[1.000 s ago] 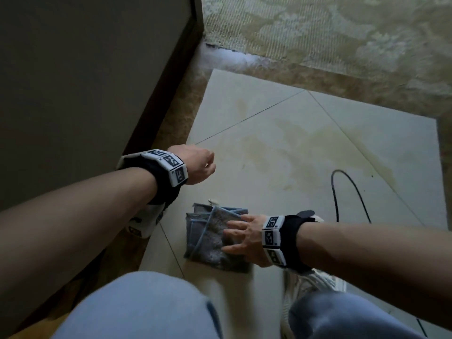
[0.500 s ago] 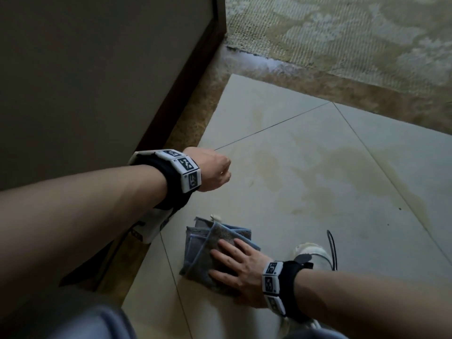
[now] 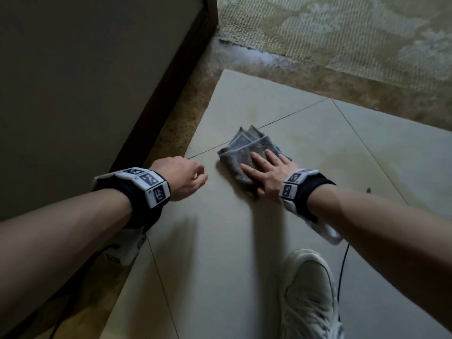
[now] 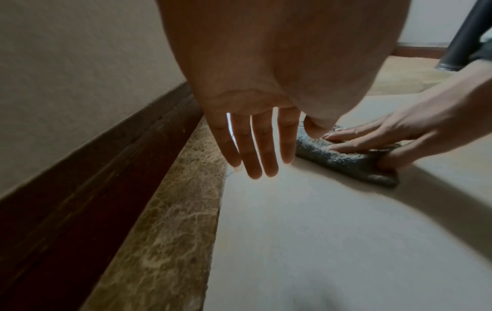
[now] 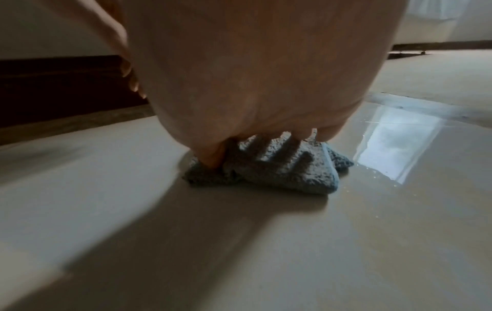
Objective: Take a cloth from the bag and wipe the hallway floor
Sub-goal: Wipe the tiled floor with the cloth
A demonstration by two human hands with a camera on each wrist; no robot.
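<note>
A folded grey cloth [image 3: 241,152] lies on the pale floor tiles [image 3: 220,253], across a tile joint near the brown border strip. My right hand [image 3: 266,170] presses flat on it with fingers spread and straight; in the left wrist view the cloth [image 4: 346,162] shows under those fingers, with the thumb against its near edge. The right wrist view shows the cloth [image 5: 279,168] bunched under the palm. My left hand [image 3: 183,178] hovers just left of the cloth and holds nothing. Its fingers [image 4: 255,147] hang loosely down above the tile edge.
A wall with a dark wooden skirting board [image 3: 166,104] runs along the left, edged by a brown marble strip [image 3: 181,123]. A patterned carpet [image 3: 342,33] lies ahead. My pale shoe [image 3: 308,294] and a black cable [image 3: 342,270] are near right. The floor right of the cloth looks wet and shiny [image 5: 394,147].
My right hand has pushed the cloth forward, away from my body and up to the tile joint. The left hand has stayed beside it, holding nothing.
</note>
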